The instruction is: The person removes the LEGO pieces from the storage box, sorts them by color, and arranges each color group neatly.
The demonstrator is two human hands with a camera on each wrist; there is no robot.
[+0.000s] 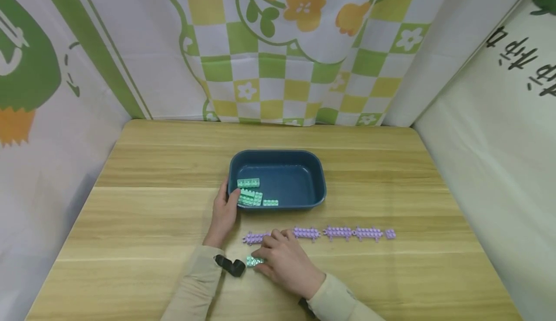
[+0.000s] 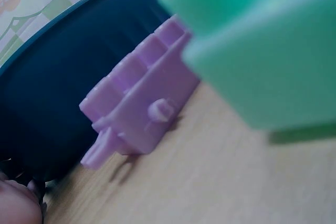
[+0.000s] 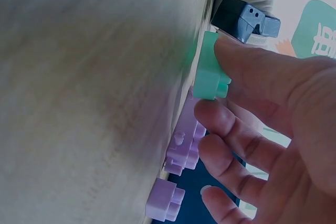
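A dark blue plastic basin (image 1: 295,183) stands on the table. My left hand (image 1: 223,216) grips its left wall, the thumb over the rim. Below the basin, my right hand (image 1: 290,267) pinches a mint-green building block (image 3: 206,69) between thumb and forefinger, close over the tabletop. That block fills the upper right of the left wrist view. Just beyond it runs a row of purple studded blocks (image 1: 338,232) with small side pegs, partly hidden behind my right hand. At the row's right end is a short purple block (image 3: 160,200).
Several mint-green blocks (image 1: 248,183) lie along the left side inside the basin. The wooden table (image 1: 152,224) reaches back to a checked curtain (image 1: 299,84). White printed cloth hangs at both sides. A black camera (image 1: 233,266) sits on the left wrist, beside the green block.
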